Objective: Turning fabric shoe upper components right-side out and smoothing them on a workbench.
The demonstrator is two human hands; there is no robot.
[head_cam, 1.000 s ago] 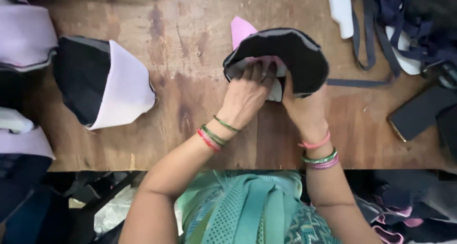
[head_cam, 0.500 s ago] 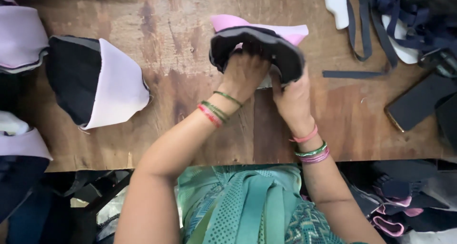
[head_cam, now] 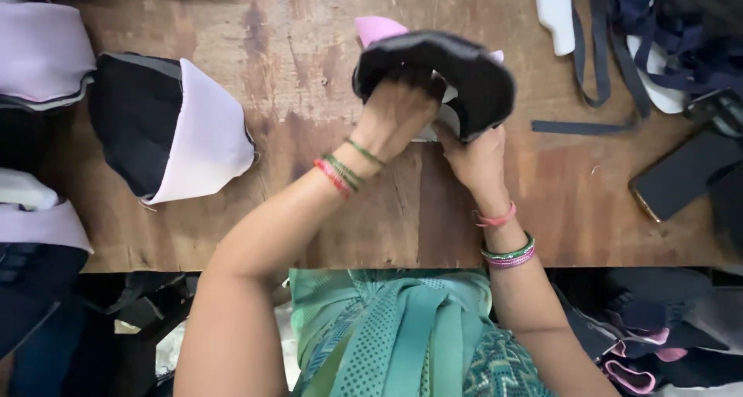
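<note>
1. Both hands hold a black fabric cup (head_cam: pixel 457 76) with a pink lining above the middle of a worn wooden table (head_cam: pixel 255 49)
2. The left hand (head_cam: pixel 395 114) is closed over the cup's near edge, fingers tucked inside
3. The right hand (head_cam: pixel 476 157) pinches the cup from below on its right side
4. A stack of black and pale lilac cups (head_cam: pixel 170 138) lies well to the left
5. Dark straps (head_cam: pixel 611 56) and a flat dark phone (head_cam: pixel 681 172) lie to the right
</note>
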